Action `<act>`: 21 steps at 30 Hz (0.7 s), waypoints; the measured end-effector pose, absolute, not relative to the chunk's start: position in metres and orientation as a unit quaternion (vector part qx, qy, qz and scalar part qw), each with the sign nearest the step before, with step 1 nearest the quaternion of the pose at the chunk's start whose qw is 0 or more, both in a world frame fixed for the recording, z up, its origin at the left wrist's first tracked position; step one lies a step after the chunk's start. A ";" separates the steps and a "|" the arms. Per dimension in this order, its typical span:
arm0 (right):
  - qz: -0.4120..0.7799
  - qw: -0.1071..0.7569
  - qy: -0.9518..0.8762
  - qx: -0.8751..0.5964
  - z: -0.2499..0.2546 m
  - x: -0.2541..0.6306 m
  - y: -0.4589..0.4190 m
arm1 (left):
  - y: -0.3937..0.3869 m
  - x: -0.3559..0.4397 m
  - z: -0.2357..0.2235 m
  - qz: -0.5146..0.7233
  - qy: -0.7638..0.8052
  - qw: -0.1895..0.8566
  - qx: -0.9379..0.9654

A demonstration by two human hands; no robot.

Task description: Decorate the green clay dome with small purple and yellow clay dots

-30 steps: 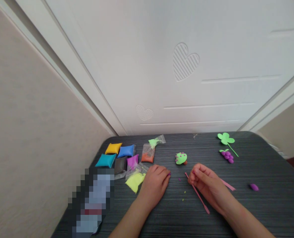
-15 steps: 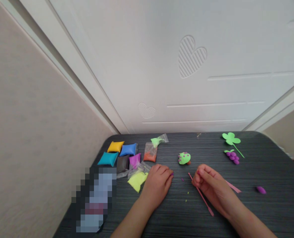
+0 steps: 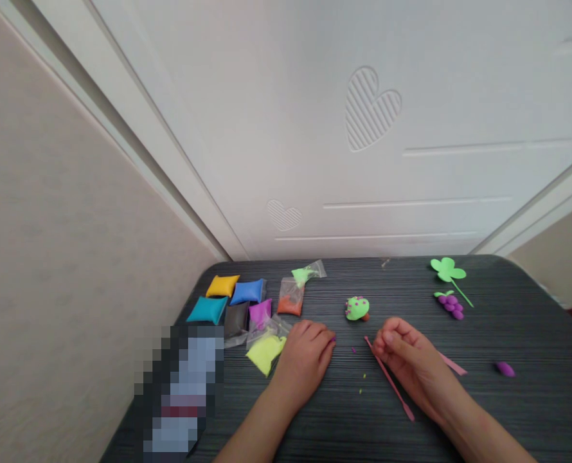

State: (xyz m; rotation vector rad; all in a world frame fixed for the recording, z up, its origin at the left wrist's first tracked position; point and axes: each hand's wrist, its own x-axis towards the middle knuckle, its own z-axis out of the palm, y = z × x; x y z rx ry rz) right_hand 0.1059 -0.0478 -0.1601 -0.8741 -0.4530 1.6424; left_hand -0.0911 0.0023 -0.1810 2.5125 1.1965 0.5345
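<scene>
My left hand [image 3: 305, 352] rests on the dark table with its fingers curled. A small bit of purple clay [image 3: 333, 338] shows at its fingertips. My right hand [image 3: 409, 354] is raised slightly, thumb and fingers pinched together; whatever lies between them is hidden. Beside and partly under it lies a thin pink modelling tool [image 3: 394, 382], and a flat pink tool [image 3: 454, 363] pokes out behind the hand. Between and beyond both hands stands a small clay tree [image 3: 357, 308] with a green, purple-dotted crown and a brown trunk. Tiny clay crumbs [image 3: 364, 376] are scattered in front of it.
Bags of coloured clay cluster at left, among them yellow [image 3: 222, 285], blue [image 3: 247, 292], teal [image 3: 207, 310] and orange [image 3: 290, 305]. On the right are a green clay clover [image 3: 446, 270], a purple grape bunch [image 3: 452, 305] and a purple lump [image 3: 505, 368]. A white panel [image 3: 218, 161] rises behind the table.
The view has shifted very slightly, so everything appears a little further left. My right thumb and fingers have moved slightly; my left hand stays in place.
</scene>
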 end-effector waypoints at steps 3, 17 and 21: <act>0.699 0.579 -0.189 -0.373 -0.161 0.106 -0.047 | 0.003 -0.091 -0.181 0.188 0.417 0.152 0.876; 0.699 0.582 -0.147 -0.388 -0.162 0.106 -0.048 | 0.003 -0.091 -0.182 0.186 0.420 0.154 0.875; 0.703 0.585 -0.154 -0.374 -0.163 0.107 -0.048 | 0.003 -0.091 -0.182 0.188 0.417 0.154 0.876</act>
